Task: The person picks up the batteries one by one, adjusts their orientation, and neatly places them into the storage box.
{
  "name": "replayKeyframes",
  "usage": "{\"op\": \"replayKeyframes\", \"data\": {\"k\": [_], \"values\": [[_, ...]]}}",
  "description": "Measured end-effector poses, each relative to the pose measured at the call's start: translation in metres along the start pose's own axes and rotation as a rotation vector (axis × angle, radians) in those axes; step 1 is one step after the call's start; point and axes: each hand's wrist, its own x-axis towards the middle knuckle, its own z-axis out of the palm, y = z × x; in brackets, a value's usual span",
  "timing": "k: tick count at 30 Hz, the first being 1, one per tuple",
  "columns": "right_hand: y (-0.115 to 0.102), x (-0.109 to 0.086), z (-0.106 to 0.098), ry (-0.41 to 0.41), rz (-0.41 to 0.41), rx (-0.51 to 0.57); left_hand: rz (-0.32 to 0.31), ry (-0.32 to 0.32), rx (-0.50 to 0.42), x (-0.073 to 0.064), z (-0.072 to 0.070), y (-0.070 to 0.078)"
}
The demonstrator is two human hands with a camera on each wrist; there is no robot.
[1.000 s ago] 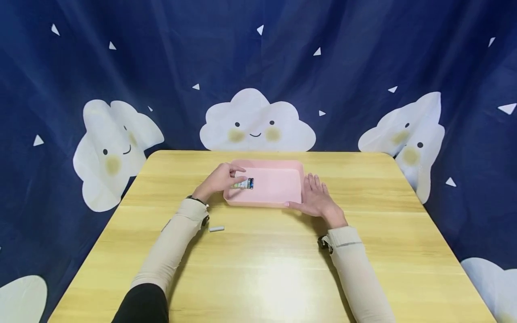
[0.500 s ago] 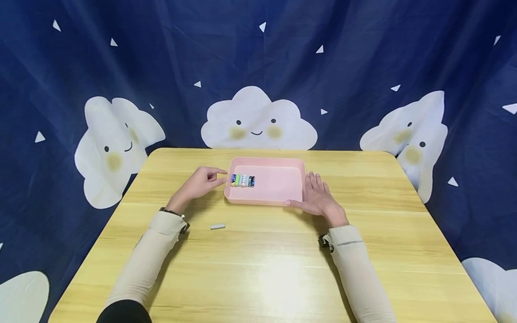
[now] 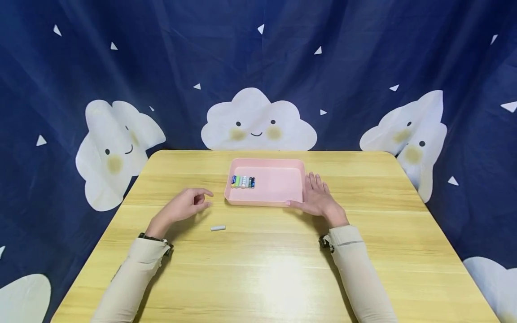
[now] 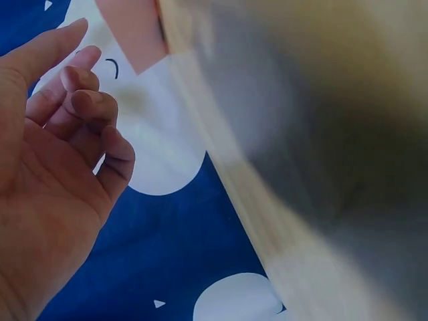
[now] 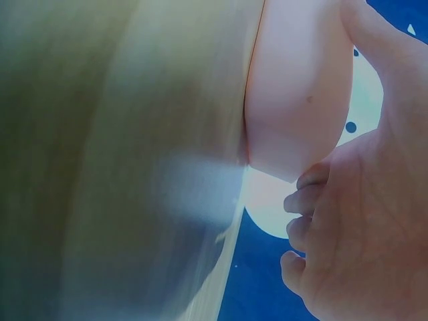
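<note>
A pink tray [image 3: 278, 162] lies towards the far side of the table. Side by side along its left end stands a row of several batteries [image 3: 243, 182], in blue, green, white and dark colours. On the wood in front of the tray is one light grey battery-like cylinder [image 3: 218, 228]. Just left of that cylinder and above the table, my left hand [image 3: 183, 206] has loosely bent fingers with nothing between them; the left wrist view shows its bare palm. My right hand [image 3: 319, 199] rests against the tray's right front corner, fingers straight and thumb along the front rim.
The wooden table [image 3: 258, 260] runs back to a dark blue curtain [image 3: 258, 54] printed with clouds. Its far edge lies close behind the tray.
My left hand has drawn back out of the tray, leftwards and towards me, uncovering the row of batteries. The right hand has stayed at the tray's corner.
</note>
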Motion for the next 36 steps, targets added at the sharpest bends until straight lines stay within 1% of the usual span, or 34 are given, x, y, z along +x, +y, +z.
{"op": "replayKeyframes", "data": {"k": [4, 10, 12, 16, 19, 21, 28, 31, 36], "values": [[-0.001, -0.001, 0.000, -0.001, 0.002, 0.008, 0.006, -0.048, -0.007, -0.008, 0.008, 0.001], [-0.002, -0.001, 0.002, 0.000, 0.001, 0.012, -0.006, -0.167, -0.056, -0.021, 0.018, 0.003], [-0.002, 0.000, 0.002, -0.001, -0.002, 0.008, -0.011, -0.198, -0.050, -0.025, 0.019, 0.005], [-0.001, 0.000, 0.002, 0.002, -0.002, 0.000, 0.002, -0.253, -0.011, -0.029, 0.021, 0.008], [0.000, 0.000, 0.002, 0.003, 0.001, -0.012, 0.012, -0.275, 0.015, -0.029, 0.022, 0.010], [0.001, 0.000, 0.002, 0.001, 0.002, -0.013, 0.021, -0.279, 0.023, -0.029, 0.023, 0.012], [0.001, 0.000, 0.001, -0.001, 0.004, 0.000, 0.055, -0.307, -0.015, -0.026, 0.029, 0.018], [0.001, 0.000, 0.001, -0.005, 0.004, -0.001, 0.067, -0.324, -0.006, -0.024, 0.030, 0.023], [0.000, 0.000, 0.001, -0.004, 0.002, -0.001, 0.109, -0.351, 0.011, -0.020, 0.033, 0.033]]}}
